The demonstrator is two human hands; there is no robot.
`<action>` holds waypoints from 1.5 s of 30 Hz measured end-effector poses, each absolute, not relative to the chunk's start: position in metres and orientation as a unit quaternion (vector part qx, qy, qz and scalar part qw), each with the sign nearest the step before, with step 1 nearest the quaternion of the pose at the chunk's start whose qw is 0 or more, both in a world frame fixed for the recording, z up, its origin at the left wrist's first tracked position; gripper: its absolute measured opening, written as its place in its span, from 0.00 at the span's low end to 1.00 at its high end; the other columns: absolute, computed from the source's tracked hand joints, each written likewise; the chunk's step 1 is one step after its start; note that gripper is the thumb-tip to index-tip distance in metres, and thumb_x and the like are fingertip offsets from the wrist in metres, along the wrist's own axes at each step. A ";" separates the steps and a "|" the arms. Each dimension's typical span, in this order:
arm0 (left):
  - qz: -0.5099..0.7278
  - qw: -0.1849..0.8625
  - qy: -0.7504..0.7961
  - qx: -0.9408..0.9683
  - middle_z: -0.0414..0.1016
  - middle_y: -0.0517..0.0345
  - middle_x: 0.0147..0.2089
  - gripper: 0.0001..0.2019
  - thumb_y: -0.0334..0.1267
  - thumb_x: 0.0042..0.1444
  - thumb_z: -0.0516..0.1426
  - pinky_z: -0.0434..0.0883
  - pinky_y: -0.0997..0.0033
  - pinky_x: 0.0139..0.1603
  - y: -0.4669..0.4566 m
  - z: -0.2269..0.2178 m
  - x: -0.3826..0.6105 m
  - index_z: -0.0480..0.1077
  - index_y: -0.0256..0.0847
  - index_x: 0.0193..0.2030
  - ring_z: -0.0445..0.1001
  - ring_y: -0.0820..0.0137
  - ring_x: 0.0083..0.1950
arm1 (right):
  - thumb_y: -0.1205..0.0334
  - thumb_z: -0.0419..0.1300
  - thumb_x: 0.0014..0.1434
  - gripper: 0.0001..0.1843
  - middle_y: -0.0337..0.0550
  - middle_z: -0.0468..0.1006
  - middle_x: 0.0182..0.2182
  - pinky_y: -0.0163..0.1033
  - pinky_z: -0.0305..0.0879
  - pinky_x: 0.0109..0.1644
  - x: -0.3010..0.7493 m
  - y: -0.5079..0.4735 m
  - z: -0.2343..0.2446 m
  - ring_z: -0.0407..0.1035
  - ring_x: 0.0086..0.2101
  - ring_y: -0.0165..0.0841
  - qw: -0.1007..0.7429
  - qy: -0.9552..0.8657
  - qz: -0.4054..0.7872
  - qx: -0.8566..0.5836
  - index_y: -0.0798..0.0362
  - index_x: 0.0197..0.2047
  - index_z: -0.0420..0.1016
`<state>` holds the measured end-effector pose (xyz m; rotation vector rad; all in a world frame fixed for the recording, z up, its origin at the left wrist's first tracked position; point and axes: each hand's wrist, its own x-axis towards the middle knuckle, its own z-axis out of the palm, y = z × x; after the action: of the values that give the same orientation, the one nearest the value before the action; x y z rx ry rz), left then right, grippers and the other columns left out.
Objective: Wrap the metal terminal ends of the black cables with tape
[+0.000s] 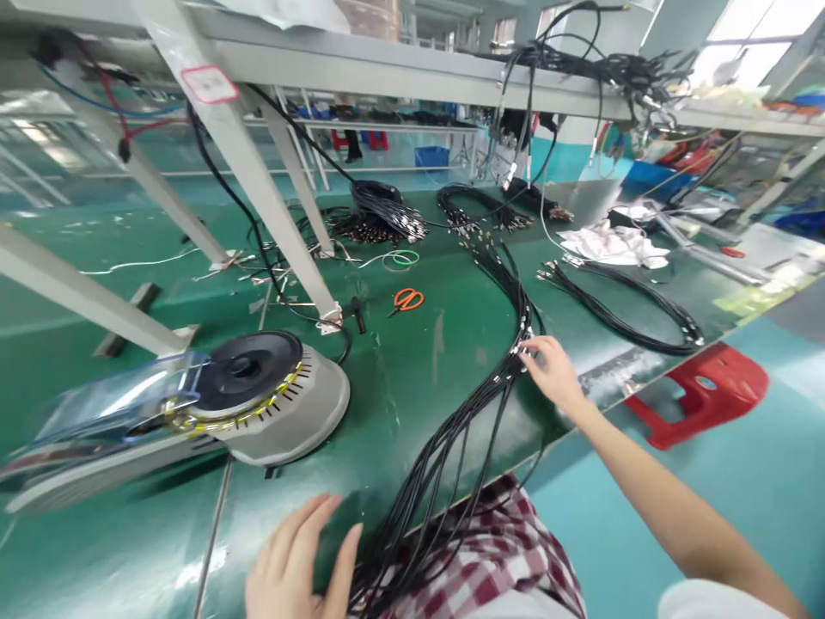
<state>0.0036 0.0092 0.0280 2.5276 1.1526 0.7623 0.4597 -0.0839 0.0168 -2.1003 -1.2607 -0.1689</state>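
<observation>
A thick bundle of black cables (451, 430) runs from my lap across the green workbench (400, 378) toward the back. My right hand (554, 371) reaches out to the bundle's middle, fingertips pinched on cable ends with small metal connectors (523, 344). At the near edge, my left hand (300, 563) lies flat with fingers spread, beside the cables' lower end and holding nothing.
A grey tape dispenser machine (258, 400) with a black disc sits left. Orange scissors (407, 299) lie mid-bench. More cable loops (632, 309) lie right and at the back (387, 215). White cloth (612, 245) is far right. A red stool (705, 391) stands on the floor. Slanted frame legs (258, 180) cross the bench.
</observation>
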 end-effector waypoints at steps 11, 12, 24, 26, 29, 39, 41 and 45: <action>0.145 0.146 0.285 0.936 0.60 0.40 0.71 0.25 0.44 0.68 0.51 0.61 0.42 0.67 -0.004 -0.007 0.062 0.60 0.40 0.68 0.57 0.49 0.73 | 0.56 0.53 0.66 0.16 0.49 0.75 0.53 0.52 0.61 0.57 0.479 -0.167 -0.040 0.66 0.53 0.45 0.293 -0.299 -0.142 -0.897 0.48 0.51 0.79; 0.144 0.145 0.286 0.936 0.60 0.39 0.71 0.25 0.45 0.68 0.51 0.60 0.42 0.68 -0.005 -0.007 0.063 0.60 0.39 0.69 0.57 0.49 0.73 | 0.56 0.53 0.66 0.16 0.49 0.75 0.53 0.51 0.61 0.57 0.479 -0.166 -0.041 0.66 0.53 0.45 0.287 -0.295 -0.142 -0.900 0.48 0.51 0.79; 0.133 0.118 0.289 0.941 0.60 0.36 0.70 0.33 0.57 0.63 0.53 0.62 0.38 0.64 -0.011 -0.009 0.071 0.59 0.39 0.68 0.58 0.43 0.71 | 0.54 0.49 0.70 0.19 0.46 0.76 0.55 0.48 0.61 0.57 0.478 -0.174 -0.029 0.66 0.53 0.42 0.285 -0.287 -0.138 -0.904 0.47 0.55 0.76; 0.138 0.118 0.308 0.934 0.60 0.36 0.70 0.37 0.59 0.62 0.54 0.62 0.37 0.65 -0.019 -0.005 0.078 0.56 0.39 0.71 0.58 0.42 0.71 | 0.53 0.46 0.71 0.22 0.47 0.76 0.56 0.50 0.60 0.58 0.479 -0.177 -0.027 0.66 0.55 0.43 0.294 -0.292 -0.135 -0.900 0.47 0.62 0.70; 0.138 0.132 0.327 0.925 0.60 0.37 0.70 0.41 0.59 0.61 0.55 0.62 0.38 0.65 -0.032 0.000 0.089 0.48 0.40 0.74 0.58 0.43 0.71 | 0.53 0.44 0.71 0.27 0.50 0.75 0.57 0.54 0.59 0.60 0.476 -0.183 -0.027 0.65 0.57 0.45 0.305 -0.311 -0.123 -0.892 0.49 0.69 0.59; 0.107 0.093 0.348 0.927 0.54 0.30 0.72 0.51 0.61 0.53 0.62 0.59 0.35 0.66 -0.072 0.007 0.119 0.47 0.37 0.75 0.55 0.39 0.72 | 0.48 0.54 0.68 0.40 0.51 0.53 0.72 0.65 0.42 0.72 0.338 -0.144 -0.014 0.43 0.72 0.49 0.437 -0.435 0.047 -0.786 0.45 0.76 0.41; 0.098 0.081 0.353 0.927 0.52 0.26 0.73 0.56 0.63 0.46 0.66 0.57 0.33 0.67 -0.078 0.009 0.126 0.49 0.34 0.75 0.54 0.36 0.72 | 0.47 0.55 0.68 0.39 0.47 0.50 0.74 0.60 0.44 0.73 0.318 -0.126 -0.002 0.43 0.72 0.44 0.532 -0.391 0.141 -0.737 0.43 0.75 0.42; 0.074 0.070 0.370 0.924 0.44 0.18 0.74 0.65 0.64 0.33 0.71 0.49 0.29 0.69 -0.089 0.011 0.140 0.52 0.32 0.74 0.48 0.30 0.74 | 0.43 0.53 0.67 0.34 0.46 0.53 0.72 0.51 0.61 0.67 0.306 -0.094 0.014 0.52 0.69 0.38 0.694 -0.220 0.290 -0.621 0.42 0.71 0.50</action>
<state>0.1404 -0.0889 0.0108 2.7784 1.1122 0.2236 0.3063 -0.0937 0.0138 -1.3876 -0.4909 0.6479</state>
